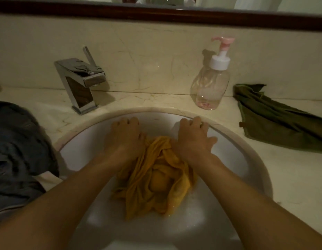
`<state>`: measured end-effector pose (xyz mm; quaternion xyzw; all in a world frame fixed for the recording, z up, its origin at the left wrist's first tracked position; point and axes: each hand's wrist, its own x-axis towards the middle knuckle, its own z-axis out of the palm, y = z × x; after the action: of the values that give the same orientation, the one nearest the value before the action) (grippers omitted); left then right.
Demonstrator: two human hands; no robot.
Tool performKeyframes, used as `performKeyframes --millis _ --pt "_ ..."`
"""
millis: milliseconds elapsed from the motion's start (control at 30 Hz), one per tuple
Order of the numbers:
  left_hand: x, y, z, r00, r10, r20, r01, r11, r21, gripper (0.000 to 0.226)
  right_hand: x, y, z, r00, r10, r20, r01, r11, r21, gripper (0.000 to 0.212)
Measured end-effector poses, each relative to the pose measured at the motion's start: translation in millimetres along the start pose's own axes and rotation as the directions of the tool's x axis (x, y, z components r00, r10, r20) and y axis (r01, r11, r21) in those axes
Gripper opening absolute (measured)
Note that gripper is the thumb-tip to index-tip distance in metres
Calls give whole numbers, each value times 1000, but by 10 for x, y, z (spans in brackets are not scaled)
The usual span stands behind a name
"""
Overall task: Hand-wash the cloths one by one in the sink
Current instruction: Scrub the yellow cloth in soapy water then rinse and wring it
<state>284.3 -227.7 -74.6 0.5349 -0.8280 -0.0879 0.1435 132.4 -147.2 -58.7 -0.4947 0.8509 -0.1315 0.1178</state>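
A wet yellow cloth point(156, 179) lies bunched in the middle of the white round sink point(234, 147), with water around it. My left hand point(124, 136) grips the cloth's far left part, fingers curled under. My right hand point(192, 138) grips its far right part, knuckles up near the sink's far wall. Both forearms reach in from the near edge. A dark grey cloth point(17, 156) lies heaped on the counter to the left. A green cloth point(279, 120) lies on the counter to the right.
A square chrome tap point(81, 83) stands behind the sink at the left. A clear pump bottle point(210, 82) with a pink and white head stands at the back right. A marble backsplash and a mirror frame rise behind the cream counter point(291, 177).
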Motion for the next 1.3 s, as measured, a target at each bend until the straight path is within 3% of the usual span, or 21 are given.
performKeyframes --millis 67,133,200,233,333,367,433,467,500,600,700,767,800,867,900,933,1000,1067,1300 --pt "-16 7 13 996 86 33 -87 995 48 26 34 -14 16 970 -242 32 238 967 87 47" --pt "-35 -10 82 958 185 218 -207 975 81 24 53 -16 170 833 -448 325 408 894 186 58" --pt "-96 3 109 857 216 469 -306 944 125 32 39 52 318 673 -403 621 509 861 7 93" --pt "-116 9 107 794 227 564 -336 937 96 44 73 113 357 648 -342 681 530 844 -81 101" --pt "-123 -3 111 632 193 750 -351 935 54 93 144 193 403 744 -293 600 467 871 -153 90" --pt "-126 -15 140 617 159 770 -334 940 73 107 127 169 397 793 -303 528 447 879 -167 80" --pt "-135 -69 183 646 113 755 -276 956 94 126 155 133 464 877 -296 379 392 896 -207 57" --pt "-140 -85 190 655 97 749 -269 957 111 122 160 120 484 885 -293 362 383 900 -208 49" --pt "-147 -69 170 667 78 741 -275 950 148 111 175 126 504 879 -290 377 375 911 -173 43" --pt "-119 22 68 790 59 610 -214 959 184 75 241 121 430 880 -315 354 334 943 10 27" --pt "-64 142 -46 899 61 434 -22 995 -94 33 286 78 265 920 -325 219 315 946 80 5" --pt "-25 202 -90 960 -44 275 149 914 -376 22 276 42 173 931 -339 139 280 904 324 17" --pt "4 225 -109 968 -128 214 228 805 -548 21 258 18 132 940 -324 107 240 851 467 18" --pt "19 272 -160 942 -268 201 312 488 -815 22 213 -29 67 956 -279 87 150 724 673 20" --pt "23 290 -168 925 -303 228 335 370 -867 24 204 -46 56 960 -262 102 101 659 745 24" --pt "30 298 -152 912 -323 251 354 313 -881 26 166 -86 34 956 -266 119 69 604 794 25" --pt "16 328 -114 898 -349 267 369 268 -890 26 85 -158 25 949 -290 121 63 553 831 24" --pt "-14 378 -90 900 -352 256 365 289 -885 24 2 -218 68 957 -273 102 80 583 808 29" --pt "-205 591 -33 950 -246 194 279 380 -882 25 -2 -180 22 999 -46 22 7 542 841 59"
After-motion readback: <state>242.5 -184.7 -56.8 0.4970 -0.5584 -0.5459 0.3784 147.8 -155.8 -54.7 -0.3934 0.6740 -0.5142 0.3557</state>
